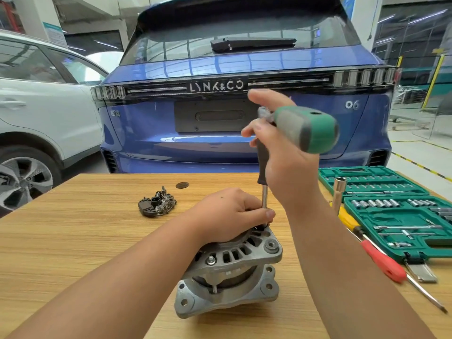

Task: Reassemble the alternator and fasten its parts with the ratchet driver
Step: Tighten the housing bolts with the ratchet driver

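Blue "LYNK&CO" car (244,77); right hand (281,152) grips ratchet driver (305,129), left hand (232,214) pinches its shaft.

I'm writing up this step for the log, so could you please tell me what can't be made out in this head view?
- Driver tip and fastener: the left hand covers where the shaft meets the alternator.
- Ratchet driver: its green handle is motion-blurred.
- Socket sizes in the green case: too small to read.
- Case's right side: cut off by the frame edge.
- Right hand: finger placement partly hidden behind the handle.

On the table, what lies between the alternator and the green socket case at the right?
In the head view, a yellow-handled screwdriver and a red-handled screwdriver lie between the alternator and the socket case.
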Available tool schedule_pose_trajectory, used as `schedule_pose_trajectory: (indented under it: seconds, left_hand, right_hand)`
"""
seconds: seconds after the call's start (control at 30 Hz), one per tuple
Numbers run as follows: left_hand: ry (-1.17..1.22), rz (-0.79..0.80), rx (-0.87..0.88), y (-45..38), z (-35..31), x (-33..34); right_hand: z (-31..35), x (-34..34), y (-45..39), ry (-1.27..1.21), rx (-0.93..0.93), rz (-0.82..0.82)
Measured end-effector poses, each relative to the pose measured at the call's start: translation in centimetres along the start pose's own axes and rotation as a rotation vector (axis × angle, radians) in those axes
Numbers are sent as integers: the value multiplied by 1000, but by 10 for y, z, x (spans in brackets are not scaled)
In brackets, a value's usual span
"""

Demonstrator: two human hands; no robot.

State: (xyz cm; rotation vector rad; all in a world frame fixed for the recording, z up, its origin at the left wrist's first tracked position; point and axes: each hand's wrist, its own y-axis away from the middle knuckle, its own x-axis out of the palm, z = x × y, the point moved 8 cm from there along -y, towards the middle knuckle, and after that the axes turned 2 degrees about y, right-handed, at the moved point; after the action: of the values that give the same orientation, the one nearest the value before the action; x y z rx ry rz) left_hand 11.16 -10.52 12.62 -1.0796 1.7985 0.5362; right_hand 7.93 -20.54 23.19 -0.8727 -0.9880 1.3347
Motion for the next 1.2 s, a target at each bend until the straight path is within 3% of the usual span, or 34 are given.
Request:
schedule_pose_trajectory:
  seconds: [0.1, 0.2, 0.27, 0.53, 0.77, 0.97, 1.2]
  left_hand:
    - [-3, 2, -12, 0, 0, 0]
    - [-7, 8, -19, 0, 1, 0]
    - [-4, 10, -23, 1, 1, 0]
    - [-43, -2, -23, 0, 2, 0]
    - [-40, 15, 6, 1, -2, 2]
    - [-60, 18, 7, 0, -1, 2]
    - [-41, 25, -19, 1, 2, 2]
  right_hand:
    - [-20, 6, 0, -417, 317, 60]
    - [-25, 10, 1, -568, 431, 171]
    - [-26, 13, 3, -589, 480, 225]
    - [-28, 7, 2, -558, 595, 89]
    - [-9, -5, 2, 9, 449, -195]
    - [-17, -3, 6, -179, 640, -194]
    - [-26, 12, 9, -613, 964, 116]
